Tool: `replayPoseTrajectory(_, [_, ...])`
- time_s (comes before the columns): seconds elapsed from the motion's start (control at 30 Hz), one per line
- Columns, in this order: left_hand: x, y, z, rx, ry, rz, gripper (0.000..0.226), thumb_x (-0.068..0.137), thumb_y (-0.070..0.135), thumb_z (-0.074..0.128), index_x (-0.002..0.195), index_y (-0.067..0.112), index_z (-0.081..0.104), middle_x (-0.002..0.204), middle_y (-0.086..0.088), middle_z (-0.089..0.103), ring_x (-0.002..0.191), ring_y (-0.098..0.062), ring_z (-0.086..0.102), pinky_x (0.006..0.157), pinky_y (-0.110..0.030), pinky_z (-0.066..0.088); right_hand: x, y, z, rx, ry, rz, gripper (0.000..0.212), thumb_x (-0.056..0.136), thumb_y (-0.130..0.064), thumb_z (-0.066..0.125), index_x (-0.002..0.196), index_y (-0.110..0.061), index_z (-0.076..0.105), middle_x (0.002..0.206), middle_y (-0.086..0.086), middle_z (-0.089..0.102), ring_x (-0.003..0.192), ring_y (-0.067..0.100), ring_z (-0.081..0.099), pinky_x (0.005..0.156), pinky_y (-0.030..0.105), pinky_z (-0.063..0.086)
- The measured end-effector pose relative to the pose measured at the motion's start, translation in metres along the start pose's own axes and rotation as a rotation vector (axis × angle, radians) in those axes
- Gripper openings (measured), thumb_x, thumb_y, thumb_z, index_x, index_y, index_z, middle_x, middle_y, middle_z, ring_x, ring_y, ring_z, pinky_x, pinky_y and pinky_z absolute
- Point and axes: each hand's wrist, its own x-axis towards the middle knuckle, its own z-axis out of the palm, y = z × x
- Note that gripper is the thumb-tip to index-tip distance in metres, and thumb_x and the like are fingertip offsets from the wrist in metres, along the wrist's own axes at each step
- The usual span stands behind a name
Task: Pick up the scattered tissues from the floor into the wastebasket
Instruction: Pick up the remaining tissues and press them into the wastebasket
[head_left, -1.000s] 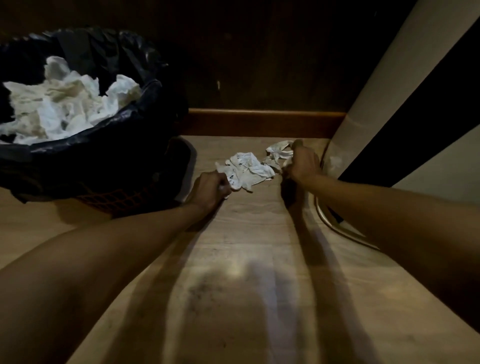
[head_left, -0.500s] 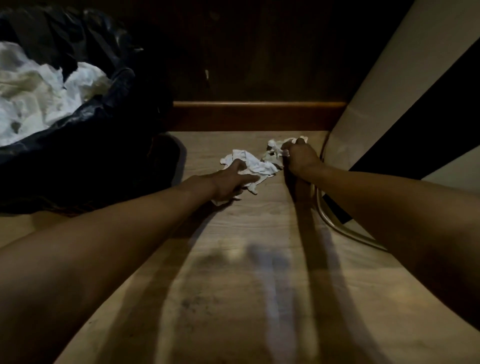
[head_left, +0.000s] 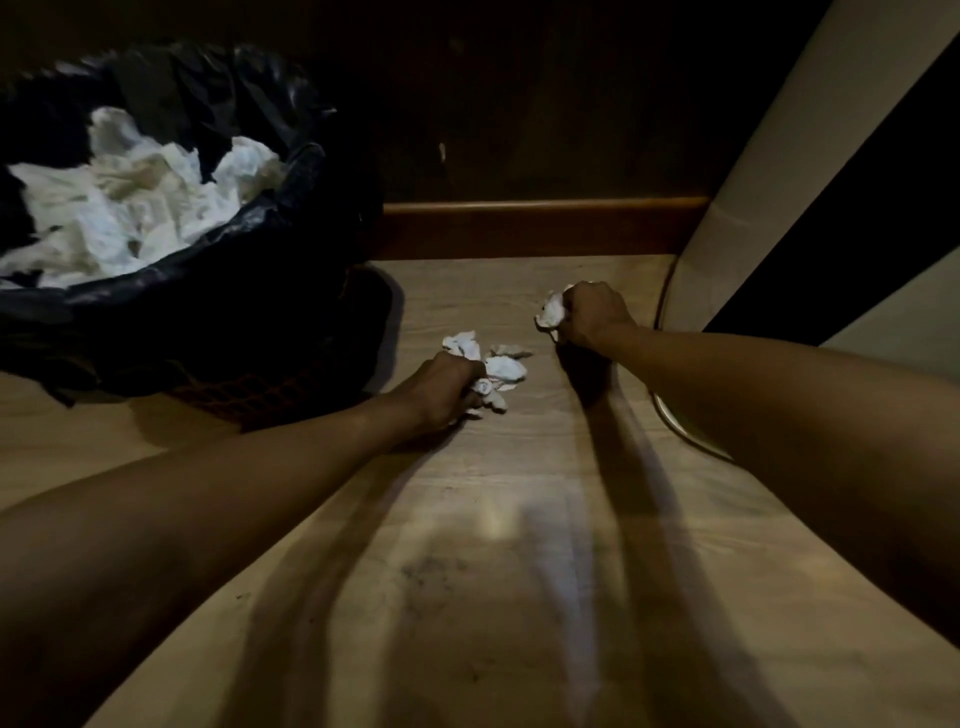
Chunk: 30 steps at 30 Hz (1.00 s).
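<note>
On the wooden floor, my left hand (head_left: 448, 385) is closed around a crumpled white tissue (head_left: 500, 370) that bulges out past my fingers and still touches the boards. My right hand (head_left: 593, 313) is a fist farther back and to the right, gripping a second small white tissue (head_left: 551, 312) that sticks out on its left side. The wastebasket (head_left: 218, 312) stands at the left, lined with a black plastic bag and holding several white tissues (head_left: 130, 208).
A dark wooden wall with a brown skirting board (head_left: 540, 228) closes the far side. A pale slanted panel (head_left: 753, 182) with a dark gap rises on the right, with a curved metal rim (head_left: 680, 426) at its foot. Bare wooden floor (head_left: 519, 597) lies in the foreground.
My left hand has closed on the larger tissue and bunched it up. My right hand has balled its tissue into a fist. The tissue pile on the floor has shrunk into both hands.
</note>
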Motion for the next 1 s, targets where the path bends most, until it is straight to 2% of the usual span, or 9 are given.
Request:
replayPoseTrajectory(0.07, [-0.013,0.0,-0.009,0.029,-0.015,-0.029,0.027,0.089,0.019,0.063,0.116,0.02,0.067,0.106,-0.014,0.069,0.1,-0.032,0.061,0.071,-0.025,0.033,-0.008,-0.005,-0.003,-0.008,-0.052,0.033,0.036,0.071,-0.024,0.083,0.098,-0.003,0.072,0.108,0.02,0.07,0.101,0.034,0.068,0.069,0.029,0.042])
replayPoseTrajectory(0.17, [-0.024,-0.004,-0.021,0.058,-0.046,-0.081,0.02,0.09,0.02,0.062,0.107,0.012,0.068,0.108,-0.018,0.067,0.103,-0.037,0.062,0.072,-0.028,0.035,-0.018,-0.011,-0.016,-0.045,-0.093,0.034,0.025,0.073,-0.021,0.083,0.084,-0.007,0.067,0.098,0.02,0.069,0.095,0.034,0.068,0.066,0.029,0.04])
replayPoseTrajectory(0.27, [-0.032,0.003,-0.04,0.059,-0.048,-0.092,0.016,0.091,0.019,0.061,0.1,0.006,0.066,0.102,-0.021,0.068,0.097,-0.039,0.063,0.069,-0.027,0.032,-0.029,-0.014,-0.038,-0.063,-0.097,0.033,0.03,0.072,-0.016,0.084,0.068,-0.011,0.055,0.079,0.01,0.06,0.074,0.025,0.062,0.059,0.026,0.04])
replayPoseTrajectory(0.53, [-0.063,0.059,-0.107,0.119,-0.028,-0.053,0.017,0.094,0.02,0.061,0.099,0.005,0.065,0.101,-0.019,0.067,0.093,-0.035,0.064,0.069,-0.027,0.036,-0.073,-0.04,-0.109,-0.039,0.017,-0.017,0.027,0.081,-0.017,0.08,0.099,-0.011,0.061,0.095,0.008,0.057,0.09,0.025,0.059,0.077,0.038,0.054])
replayPoseTrajectory(0.63, [-0.081,0.08,-0.139,0.167,0.037,-0.049,0.014,0.093,0.021,0.06,0.098,0.009,0.063,0.09,-0.009,0.061,0.091,-0.033,0.063,0.068,-0.028,0.035,-0.091,-0.062,-0.135,-0.03,0.067,-0.027,0.027,0.079,-0.018,0.082,0.089,-0.014,0.057,0.093,0.009,0.06,0.086,0.024,0.057,0.07,0.035,0.046])
replayPoseTrajectory(0.77, [-0.11,0.095,-0.182,0.184,0.158,0.0,0.014,0.091,0.02,0.062,0.094,0.007,0.064,0.091,-0.015,0.067,0.085,-0.033,0.065,0.071,-0.04,0.051,-0.112,-0.088,-0.161,0.073,0.145,-0.028,0.026,0.082,-0.02,0.079,0.096,-0.007,0.062,0.098,0.01,0.063,0.087,0.024,0.06,0.067,0.035,0.048])
replayPoseTrajectory(0.83, [-0.125,0.101,-0.205,0.184,0.236,0.009,0.012,0.09,0.015,0.06,0.09,0.003,0.063,0.087,-0.017,0.067,0.081,-0.033,0.064,0.069,-0.041,0.049,-0.122,-0.101,-0.172,0.171,0.164,-0.036,0.029,0.083,-0.019,0.078,0.105,-0.007,0.065,0.1,0.009,0.066,0.086,0.022,0.063,0.064,0.03,0.051])
replayPoseTrajectory(0.9, [-0.139,0.107,-0.227,0.198,0.312,0.015,0.011,0.089,0.01,0.06,0.09,-0.001,0.062,0.084,-0.019,0.066,0.079,-0.032,0.063,0.065,-0.038,0.043,-0.133,-0.119,-0.184,0.235,0.179,-0.056,0.031,0.084,-0.022,0.078,0.108,-0.007,0.065,0.095,0.006,0.064,0.083,0.019,0.061,0.055,0.025,0.044])
replayPoseTrajectory(1.0, [-0.161,0.107,-0.259,0.196,0.425,0.004,0.008,0.089,0.009,0.062,0.084,0.003,0.058,0.08,-0.015,0.061,0.079,-0.032,0.062,0.064,-0.032,0.035,-0.145,-0.152,-0.2,0.327,0.233,-0.115,0.03,0.084,-0.026,0.078,0.106,-0.009,0.067,0.097,0.007,0.065,0.082,0.017,0.061,0.052,0.022,0.039])
